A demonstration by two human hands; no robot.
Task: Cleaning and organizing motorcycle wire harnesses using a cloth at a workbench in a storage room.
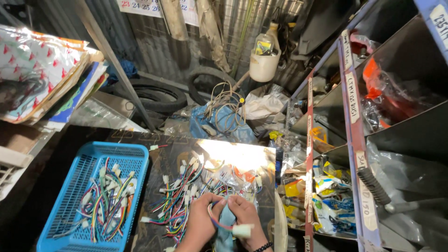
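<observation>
Pinching one light, limp wire harness (232, 227) between left hand (201, 220) and right hand (246, 215) fingers, its white plug the firmest hold, above loose harnesses (179, 200) on the table (161, 161).

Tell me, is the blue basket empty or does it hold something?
Not empty: the blue basket holds a loose heap of coloured wire harnesses with white connectors.
</observation>
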